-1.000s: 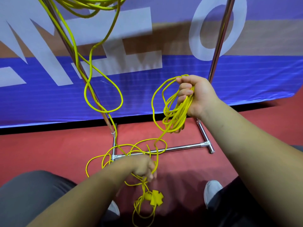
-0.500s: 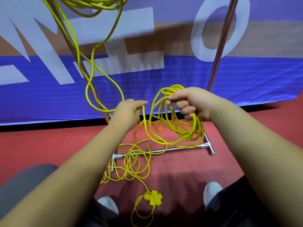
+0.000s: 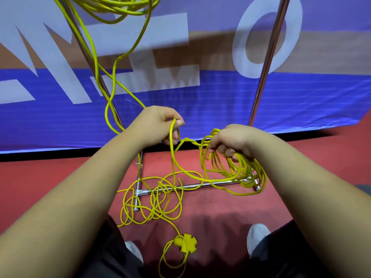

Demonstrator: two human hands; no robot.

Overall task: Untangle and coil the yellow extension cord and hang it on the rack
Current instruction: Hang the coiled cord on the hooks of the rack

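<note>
Our right hand (image 3: 230, 141) grips the coil (image 3: 241, 173), fingers curled round its top. Our left hand (image 3: 158, 125), nearer the slack, pinches one strand of the cord (image 3: 188, 139) just left of the coil and slightly higher. The slack drops to a tangle (image 3: 158, 199) on the red floor (image 3: 220, 207), across the foot of the rack (image 3: 267, 63). A banner (image 3: 220, 101) stands close behind.

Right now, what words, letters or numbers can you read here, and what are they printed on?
"O": large pale letter on the blue banner, clear.
"E": probably, same banner, its top out of frame.
"M": a guess, cut off at the left edge.
No text shows on the yellow extension cord, its socket block or the rack.
</note>
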